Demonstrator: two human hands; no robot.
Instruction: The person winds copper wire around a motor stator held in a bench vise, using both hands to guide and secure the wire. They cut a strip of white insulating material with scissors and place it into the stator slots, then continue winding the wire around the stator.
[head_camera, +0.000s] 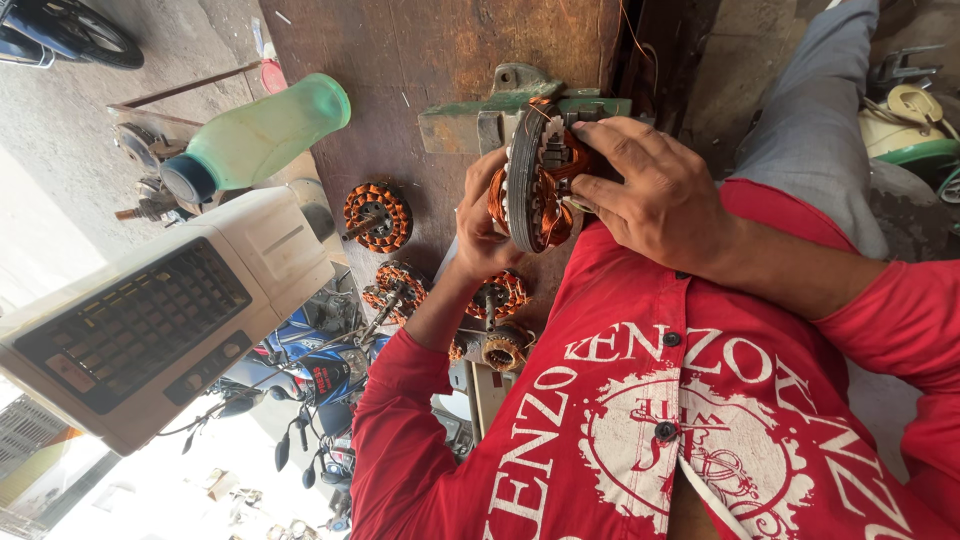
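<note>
The view is rotated sideways here, so bear with me. Both hands are wrapped around a round motor stator (535, 180) with copper windings, held on edge up against a green metal jig (520, 105) that sits on the wooden worktop (420, 50). The left hand (478, 225) cups the far side, fingers (470, 195) curled tight around the rim, probably to keep the core from rolling. The right hand (655, 195) comes over the near side, fingers (615, 145) pressed onto the winding face, with something thin pinched at the tips; can't tell if it's wire or an insulation strip. Neither hand is spread open; both are closed on the stator. Holding it upright like that looks like the way to get at the slots from both faces at once.

Just beyond the left fingers, three more wound stators lie flat on the worktop: one (377, 217) further out, one (393, 290) nearer, and another (498, 295) right by the left wrist, with a bare bearing piece (503, 348) next to it. They're all within easy reach, I'd guess on purpose. Further off from the left hand, a pale green plastic bottle (262, 135) lies on its side, and a cream-coloured box with a dark grille (150, 320) sits beside it. The person wears a red printed shirt (620, 440).
</note>
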